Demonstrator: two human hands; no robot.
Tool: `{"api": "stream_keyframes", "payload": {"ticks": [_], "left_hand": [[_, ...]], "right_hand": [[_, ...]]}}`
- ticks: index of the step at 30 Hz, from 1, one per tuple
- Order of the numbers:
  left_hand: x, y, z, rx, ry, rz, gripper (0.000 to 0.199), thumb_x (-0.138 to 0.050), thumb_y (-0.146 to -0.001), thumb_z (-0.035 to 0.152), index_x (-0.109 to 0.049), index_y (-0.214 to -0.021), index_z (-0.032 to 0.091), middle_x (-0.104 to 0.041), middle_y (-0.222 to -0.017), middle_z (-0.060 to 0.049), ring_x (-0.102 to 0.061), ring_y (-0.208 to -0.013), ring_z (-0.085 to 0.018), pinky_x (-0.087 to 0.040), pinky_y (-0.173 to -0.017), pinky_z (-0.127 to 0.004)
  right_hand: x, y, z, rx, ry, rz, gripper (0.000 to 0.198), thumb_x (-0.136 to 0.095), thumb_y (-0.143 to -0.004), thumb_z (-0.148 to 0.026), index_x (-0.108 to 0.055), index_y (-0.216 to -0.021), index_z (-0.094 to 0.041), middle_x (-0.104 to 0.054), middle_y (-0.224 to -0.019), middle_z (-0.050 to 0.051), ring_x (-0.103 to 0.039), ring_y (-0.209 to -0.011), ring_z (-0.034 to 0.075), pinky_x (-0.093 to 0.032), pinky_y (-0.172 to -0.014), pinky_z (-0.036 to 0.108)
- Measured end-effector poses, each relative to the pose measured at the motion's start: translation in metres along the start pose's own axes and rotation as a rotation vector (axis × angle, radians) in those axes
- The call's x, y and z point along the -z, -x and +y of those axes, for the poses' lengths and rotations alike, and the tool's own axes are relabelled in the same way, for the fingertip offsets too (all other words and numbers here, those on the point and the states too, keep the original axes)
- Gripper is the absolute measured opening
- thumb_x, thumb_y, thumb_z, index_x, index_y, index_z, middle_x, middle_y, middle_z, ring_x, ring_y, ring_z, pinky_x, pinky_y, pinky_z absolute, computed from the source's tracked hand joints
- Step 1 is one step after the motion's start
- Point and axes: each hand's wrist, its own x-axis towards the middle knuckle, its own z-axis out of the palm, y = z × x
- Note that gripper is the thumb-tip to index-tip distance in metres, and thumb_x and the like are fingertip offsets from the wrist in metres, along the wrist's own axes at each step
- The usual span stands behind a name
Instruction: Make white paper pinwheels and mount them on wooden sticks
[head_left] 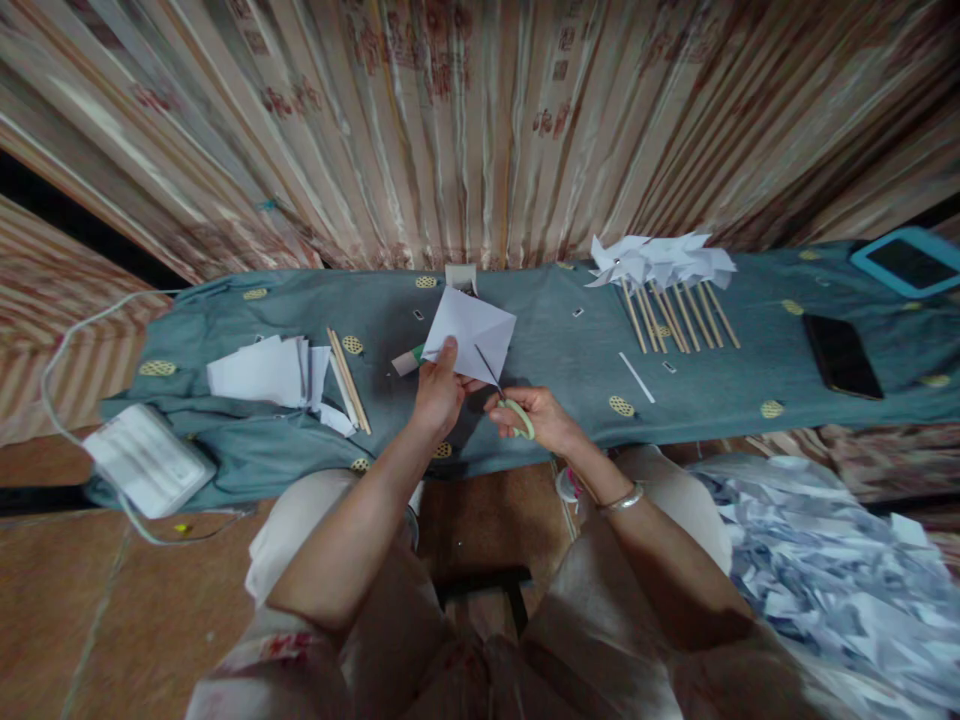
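Note:
My left hand [441, 390] grips a square sheet of white paper [476, 320] by its lower left part, thumb on top. Faint fold lines cross the sheet, which is held above the cloth-covered table. In my right hand [536, 415] is a pair of scissors [517, 418] with light green handles. One dark blade lies over the paper, pointing from its lower corner toward the middle; the other blade is hidden. Partly covered by the sheet are a small box [461, 275] behind it and a pale, green-marked item [407, 361] at its left.
White paper pinwheels [660, 262] on sticks lie in a row at the right. Further right are a black phone [841, 355] and a blue-framed device [907, 262]. Paper sheets [259, 372], sticks [349, 380] and a white corded box [150, 460] sit left. Paper pieces [840, 580] heap at lower right.

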Motion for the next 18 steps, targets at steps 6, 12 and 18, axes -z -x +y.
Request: {"api": "stream_keyframes", "payload": {"ticks": [6, 12, 18], "left_hand": [[-0.0004, -0.0005, 0.0001, 0.009, 0.004, 0.006, 0.016, -0.054, -0.096, 0.03, -0.058, -0.086, 0.017, -0.067, -0.066, 0.0, -0.066, -0.059, -0.012, -0.054, -0.063, -0.024], [0.0003, -0.0002, 0.0005, -0.001, -0.018, 0.001, 0.02, -0.061, -0.092, 0.037, -0.058, -0.087, 0.018, -0.067, -0.067, -0.001, -0.068, -0.063, -0.014, -0.054, -0.061, -0.024], [0.0033, -0.0034, 0.0001, -0.019, 0.012, -0.007, 0.019, -0.063, -0.09, 0.036, -0.06, -0.09, 0.018, -0.07, -0.072, -0.002, -0.072, -0.078, -0.017, -0.057, -0.071, -0.027]], "right_hand": [[-0.0001, -0.001, 0.0014, 0.006, -0.012, 0.013, 0.049, -0.088, -0.051, -0.056, -0.069, -0.072, -0.017, -0.058, -0.048, -0.005, -0.051, -0.045, 0.006, -0.04, -0.046, 0.02], [0.0003, -0.002, 0.003, 0.023, -0.002, 0.001, 0.047, -0.088, -0.053, -0.056, -0.07, -0.072, -0.017, -0.058, -0.049, -0.005, -0.051, -0.046, 0.007, -0.038, -0.046, 0.021], [0.0039, 0.0014, 0.0, -0.011, 0.036, -0.061, 0.05, -0.084, -0.058, -0.061, -0.069, -0.077, -0.017, -0.061, -0.053, -0.004, -0.052, -0.048, 0.007, -0.041, -0.048, 0.021]]}}
